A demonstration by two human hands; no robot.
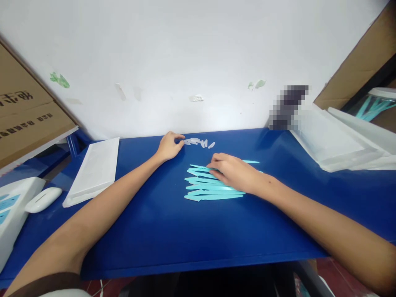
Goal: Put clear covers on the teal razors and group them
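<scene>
Several turquoise eyebrow razors [213, 192] lie side by side in a row on the blue table, their narrow ends pointing left and right. Over the far part of this row is my right hand [232, 171], its fingers closed at a razor [198, 167]; the palm hides part of the razors below. My left hand [169, 146] is farther back, thumb and forefinger curled in a pinch at the left end of a small pile of translucent blade caps [194, 140]. A few loose caps [211, 145] lie just right of the pile.
A white plastic packet [95, 169] lies on the left, with a white oval case [43, 200] and a white device [15, 206] beside it. Clear plastic bags [337, 140] lie at the right. Cardboard boxes [27, 99] flank the table, and a white wall [185, 53] rises behind.
</scene>
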